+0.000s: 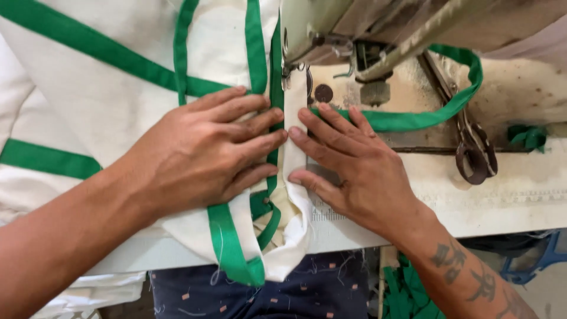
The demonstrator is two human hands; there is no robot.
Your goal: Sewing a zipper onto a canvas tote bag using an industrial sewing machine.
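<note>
My left hand (204, 150) lies flat, fingers spread, on cream fabric (112, 100) trimmed with green binding tape (227, 236). My right hand (354, 162) presses flat beside it, fingertips on the folded cream edge (293, 124) and on a loop of green tape (413, 120). The fingertips of both hands nearly meet at the fold, just in front of the sewing machine head (354, 35). Neither hand grips anything; both only press down.
Rusty scissors (472, 150) lie on the white machine table (520, 189) at the right, with a green scrap (527, 136) beyond them. More green offcuts (407, 292) lie below the table edge. Dark patterned trousers (277, 295) show at the bottom.
</note>
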